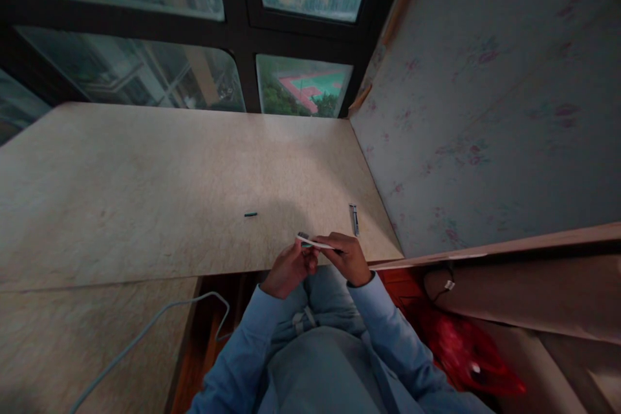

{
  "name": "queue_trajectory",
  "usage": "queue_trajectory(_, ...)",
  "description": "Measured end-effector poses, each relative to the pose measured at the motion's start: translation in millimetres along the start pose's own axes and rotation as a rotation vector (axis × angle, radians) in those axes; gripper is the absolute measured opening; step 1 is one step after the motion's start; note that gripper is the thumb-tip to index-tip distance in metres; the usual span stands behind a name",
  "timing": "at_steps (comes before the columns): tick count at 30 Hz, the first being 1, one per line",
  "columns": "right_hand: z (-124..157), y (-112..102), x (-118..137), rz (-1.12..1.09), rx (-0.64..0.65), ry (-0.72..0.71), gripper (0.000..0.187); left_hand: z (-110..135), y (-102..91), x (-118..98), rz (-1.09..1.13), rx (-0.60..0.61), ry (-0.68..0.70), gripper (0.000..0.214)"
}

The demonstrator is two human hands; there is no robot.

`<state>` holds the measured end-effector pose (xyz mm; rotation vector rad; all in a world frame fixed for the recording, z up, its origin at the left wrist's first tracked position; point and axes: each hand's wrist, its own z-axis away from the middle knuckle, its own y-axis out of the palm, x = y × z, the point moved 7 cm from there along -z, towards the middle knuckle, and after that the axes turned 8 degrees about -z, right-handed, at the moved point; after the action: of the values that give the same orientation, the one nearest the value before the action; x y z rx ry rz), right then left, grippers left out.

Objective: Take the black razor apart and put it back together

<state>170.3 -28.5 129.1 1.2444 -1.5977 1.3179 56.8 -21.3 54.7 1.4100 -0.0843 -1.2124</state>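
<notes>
Both hands meet just above the near edge of the table, around a slim white toothbrush-like stick (316, 243) with a small dark head at its left end. My right hand (350, 260) is closed on its right part. Fingers of my left hand (290, 268) pinch it close to the dark head; a bit of green shows there, too small to name. Farther left, a short dark green piece (250, 214) lies on the table. Beyond my right hand lies a narrow silvery and dark tool (355, 220), its far end wider; its kind is unclear.
A beige marbled table (145, 187) runs up to dark-framed windows (247, 32). The flowered wall (485, 110) bounds it on the right. A grey cable (145, 330) crosses the lower left surface. On the lower right is a red plastic bag (460, 343).
</notes>
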Motion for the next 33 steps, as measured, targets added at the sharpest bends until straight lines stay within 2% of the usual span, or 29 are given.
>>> queue_trajectory(3,1.1,-1.2,-5.9,-0.020,-0.035,0.027,0.030,-0.1,3.7,0.0,0.076,0.006,-0.032,0.040)
queue_trajectory(8,6.3,-10.3,-10.6,-0.038,-0.154,0.157,0.031,0.9,3.7,-3.5,0.158,-0.005,-0.069,0.044)
queue_trajectory(13,19.3,-7.1,0.7,-0.147,-0.098,0.282,0.035,0.8,-0.5,-10.6,0.173,-0.018,-0.046,0.041)
queue_trajectory(19,41.5,19.8,-0.2,-0.364,-0.012,0.474,0.046,-6.4,-2.2,-17.5,0.173,-0.025,-0.040,0.038)
queue_trajectory(22,46.2,30.0,-2.4,-0.402,-0.014,0.499,0.050,-11.0,-2.7,-16.7,0.150,-0.042,-0.077,0.038)
queue_trajectory(26,48.6,38.1,-5.6,-0.440,0.010,0.505,0.050,-13.8,3.0,-16.2,0.124,0.001,-0.097,0.037)
queue_trajectory(29,48.3,34.7,-7.2,-0.397,-0.016,0.490,0.049,-13.8,8.0,-15.5,0.103,0.031,-0.091,0.040)
queue_trajectory(33,44.3,21.5,-5.2,-0.210,-0.074,0.447,0.048,-13.9,10.2,-13.4,0.105,0.015,-0.089,0.042)
